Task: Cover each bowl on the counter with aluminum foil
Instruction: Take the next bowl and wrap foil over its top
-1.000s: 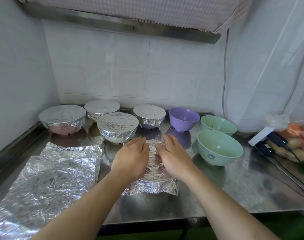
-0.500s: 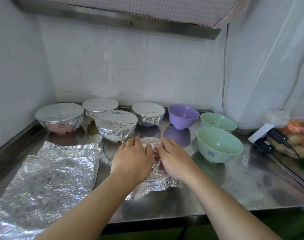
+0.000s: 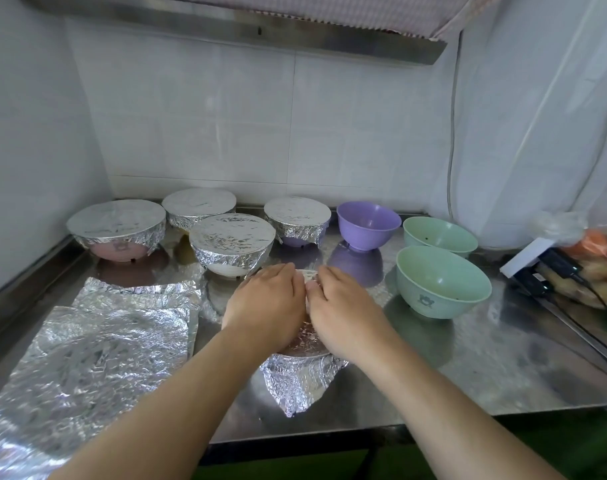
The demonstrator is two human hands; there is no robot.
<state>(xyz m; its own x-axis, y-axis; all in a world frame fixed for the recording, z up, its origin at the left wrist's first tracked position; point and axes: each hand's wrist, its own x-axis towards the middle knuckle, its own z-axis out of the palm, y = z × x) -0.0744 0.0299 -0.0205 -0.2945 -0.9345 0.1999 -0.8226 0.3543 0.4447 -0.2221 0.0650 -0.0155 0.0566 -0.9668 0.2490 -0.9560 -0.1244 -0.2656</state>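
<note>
Right now we press both hands flat on a sheet of foil (image 3: 296, 379) that lies over a bowl near the front edge of the steel tabletop (image 3: 502, 368). Our left hand (image 3: 265, 304) and right hand (image 3: 343, 306) lie side by side on top, fingers straight and pointing away from us. One loose corner of the foil hangs down toward us. We cannot see the bowl under it.

Four covered bowls stand behind: a pink bowl (image 3: 116, 226), a back bowl (image 3: 198, 208), a white bowl (image 3: 232, 242) and a covered purple bowl (image 3: 297, 220). An open purple bowl (image 3: 368, 223) and two green bowls, the far one (image 3: 439, 236) and the near one (image 3: 442, 284), stand upright to the right. The near one shows a small bear picture. We can read no words anywhere.

Spare foil sheets (image 3: 87, 355) lie flat on the left.
</note>
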